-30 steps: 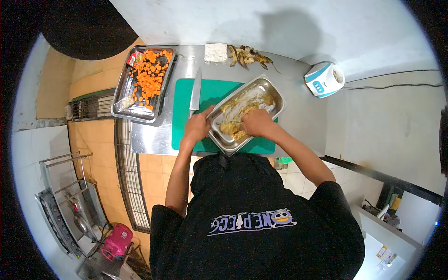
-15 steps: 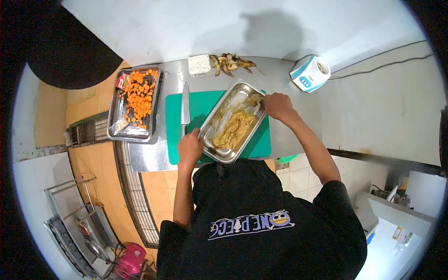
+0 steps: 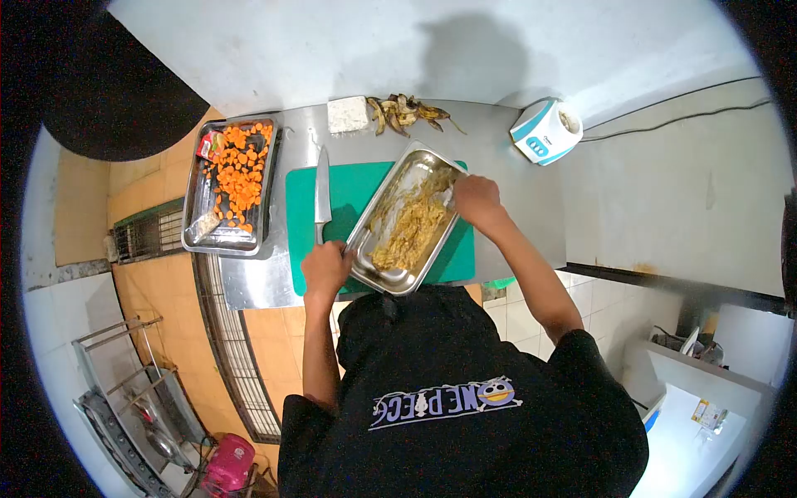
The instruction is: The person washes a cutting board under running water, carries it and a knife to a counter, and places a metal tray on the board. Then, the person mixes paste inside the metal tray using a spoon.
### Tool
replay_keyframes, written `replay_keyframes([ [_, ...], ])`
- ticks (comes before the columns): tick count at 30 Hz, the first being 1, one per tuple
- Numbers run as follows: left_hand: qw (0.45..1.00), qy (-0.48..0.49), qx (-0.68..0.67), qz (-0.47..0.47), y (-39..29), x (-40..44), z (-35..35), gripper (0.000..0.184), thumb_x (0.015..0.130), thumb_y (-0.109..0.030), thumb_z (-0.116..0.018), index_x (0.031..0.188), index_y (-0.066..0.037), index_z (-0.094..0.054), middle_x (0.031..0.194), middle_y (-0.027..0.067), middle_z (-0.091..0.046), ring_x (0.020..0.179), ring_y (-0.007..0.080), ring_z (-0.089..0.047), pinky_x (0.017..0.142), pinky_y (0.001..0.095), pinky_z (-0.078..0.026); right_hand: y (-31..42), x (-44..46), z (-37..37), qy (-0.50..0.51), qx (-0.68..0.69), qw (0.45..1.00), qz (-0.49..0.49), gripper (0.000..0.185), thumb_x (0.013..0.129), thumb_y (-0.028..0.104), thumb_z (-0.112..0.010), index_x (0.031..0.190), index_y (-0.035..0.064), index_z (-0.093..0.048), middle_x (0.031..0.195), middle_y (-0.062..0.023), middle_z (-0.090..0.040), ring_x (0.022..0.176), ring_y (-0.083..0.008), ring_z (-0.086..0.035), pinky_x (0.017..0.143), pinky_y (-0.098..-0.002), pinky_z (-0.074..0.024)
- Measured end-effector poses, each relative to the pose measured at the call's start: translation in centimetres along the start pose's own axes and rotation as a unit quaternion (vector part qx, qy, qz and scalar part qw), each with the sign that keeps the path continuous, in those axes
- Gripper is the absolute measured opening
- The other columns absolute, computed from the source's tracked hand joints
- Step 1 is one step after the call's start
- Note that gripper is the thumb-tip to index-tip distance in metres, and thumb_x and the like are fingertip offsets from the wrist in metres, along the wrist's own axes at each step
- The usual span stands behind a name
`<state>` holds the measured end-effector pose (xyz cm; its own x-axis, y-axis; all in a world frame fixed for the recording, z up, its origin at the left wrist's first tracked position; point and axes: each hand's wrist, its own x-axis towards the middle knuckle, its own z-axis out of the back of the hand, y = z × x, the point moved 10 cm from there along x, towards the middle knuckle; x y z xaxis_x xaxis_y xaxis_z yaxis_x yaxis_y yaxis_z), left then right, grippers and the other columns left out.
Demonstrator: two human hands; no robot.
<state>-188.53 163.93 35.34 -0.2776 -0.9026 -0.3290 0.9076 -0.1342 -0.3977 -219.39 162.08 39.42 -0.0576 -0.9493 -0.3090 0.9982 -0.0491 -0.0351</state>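
Observation:
A metal food pan (image 3: 383, 192) lies at a slant on the green cutting board (image 3: 300, 191), partly filled with yellowish-brown mash (image 3: 407, 236). My left hand (image 3: 325, 269) is closed at the pan's lower left rim. On the board to its left lies a large knife (image 3: 322, 195), blade pointing to the wall and handle end close to that hand. My right hand (image 3: 478, 201) is a fist at the pan's upper right side. Something pale shows by its fingers inside the pan, too small to name.
A dark tray (image 3: 190, 203) with carrot pieces (image 3: 240, 178) and small packets stands at the left. By the wall are a white block (image 3: 348, 114), blackened banana peels (image 3: 404, 113) and a white-and-blue appliance base (image 3: 545, 133) with a cord.
My right hand has shifted slightly left and toward me at the pan's edge. The view has moved a little; pan, knife and left hand stay in much the same arrangement.

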Motion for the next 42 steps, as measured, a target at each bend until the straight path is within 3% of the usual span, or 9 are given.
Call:
replay_keyframes([
  [7,1.0,-0.008,0.002,-0.008,-0.2,0.0,0.9,0.026,0.085,-0.037,-0.072,0.086,-0.012,-0.076,0.075,0.0191,-0.069,0.075,0.0407,-0.068,0.065,0.0506,-0.053,2.0,-1.1,-2.9,0.096,-0.055,0.991,0.069,0.022,0.08,0.019,-0.06,0.087,0.0071,-0.077,0.087,-0.0171,-0.074,0.081,-0.0326,-0.074,0.065,-0.0477,-0.058],
  [13,1.0,0.0,-0.009,-0.003,0.2,0.3,0.4,0.027,0.084,-0.037,-0.074,0.084,-0.01,-0.075,0.076,0.0188,-0.07,0.076,0.04,-0.068,0.065,0.0503,-0.053,0.7,0.5,-0.7,0.073,-0.025,0.997,-0.021,0.022,0.083,0.013,-0.057,0.088,0.0005,-0.074,0.094,-0.0224,-0.073,0.087,-0.0353,-0.073,0.071,-0.0474,-0.0588],
  [16,1.0,0.02,-0.008,0.01,0.2,0.1,0.5,0.027,0.085,-0.037,-0.073,0.085,-0.01,-0.075,0.079,0.019,-0.07,0.078,0.0398,-0.069,0.066,0.05,-0.053,4.7,-1.9,-2.9,0.173,-0.037,0.981,0.082,0.023,0.082,0.015,-0.059,0.09,-0.0003,-0.074,0.092,-0.0223,-0.073,0.087,-0.0365,-0.073,0.071,-0.048,-0.0587],
  [23,1.0,0.017,-0.021,-0.011,0.1,0.7,-0.1,0.026,0.086,-0.034,-0.073,0.096,-0.011,-0.074,0.083,0.0198,-0.071,0.082,0.041,-0.068,0.069,0.0508,-0.053,1.4,2.2,-2.1,0.031,0.026,0.999,0.015,0.019,0.08,0.015,-0.063,0.088,0.0025,-0.073,0.089,-0.0195,-0.073,0.083,-0.0371,-0.072,0.069,-0.0507,-0.0573],
  [25,0.998,0.054,-0.021,-0.006,0.0,0.6,0.1,0.028,0.086,-0.034,-0.072,0.103,-0.011,-0.073,0.085,0.0202,-0.071,0.084,0.0414,-0.068,0.071,0.0517,-0.053,4.5,0.6,-3.8,-0.018,-0.003,0.992,0.125,0.017,0.08,0.015,-0.062,0.085,0.0026,-0.072,0.085,-0.0186,-0.073,0.081,-0.0377,-0.072,0.067,-0.0509,-0.0568],
  [28,0.999,0.021,-0.036,-0.01,0.1,0.3,0.0,0.028,0.088,-0.032,-0.07,0.108,-0.012,-0.072,0.087,0.0203,-0.071,0.086,0.041,-0.068,0.073,0.0519,-0.053,8.1,-2.3,-4.3,0.143,-0.037,0.968,0.201,0.016,0.08,0.015,-0.063,0.085,0.0031,-0.072,0.084,-0.0194,-0.072,0.081,-0.0368,-0.072,0.065,-0.0486,-0.057],
  [34,0.998,0.002,-0.062,0.022,-0.5,-0.5,0.0,0.029,0.091,-0.029,-0.065,0.115,-0.014,-0.07,0.091,0.0209,-0.071,0.087,0.0415,-0.068,0.074,0.0524,-0.053,1.4,0.7,-3.4,0.048,-0.028,0.997,0.058,0.016,0.081,0.014,-0.061,0.086,0.0037,-0.071,0.082,-0.0209,-0.071,0.078,-0.0374,-0.072,0.065,-0.0491,-0.0574],
  [38,0.997,-0.001,-0.065,0.029,-0.5,-0.2,0.0,0.03,0.092,-0.03,-0.064,0.116,-0.013,-0.069,0.091,0.0214,-0.071,0.087,0.0419,-0.068,0.074,0.053,-0.053,8.8,-4.6,-4.3,0.112,-0.05,0.968,0.22,0.02,0.083,0.017,-0.059,0.084,0.005,-0.075,0.085,-0.018,-0.074,0.077,-0.0341,-0.074,0.066,-0.0489,-0.059],
  [42,0.998,-0.006,-0.066,0.017,-0.1,-0.6,-0.7,0.031,0.093,-0.029,-0.062,0.118,-0.012,-0.068,0.09,0.0222,-0.071,0.086,0.0427,-0.068,0.074,0.0538,-0.053,4.6,-2.0,-0.6,0.115,-0.037,0.983,0.138,0.021,0.082,0.018,-0.059,0.082,0.0024,-0.073,0.082,-0.0202,-0.072,0.079,-0.0365,-0.072,0.066,-0.0499,-0.0574],
])
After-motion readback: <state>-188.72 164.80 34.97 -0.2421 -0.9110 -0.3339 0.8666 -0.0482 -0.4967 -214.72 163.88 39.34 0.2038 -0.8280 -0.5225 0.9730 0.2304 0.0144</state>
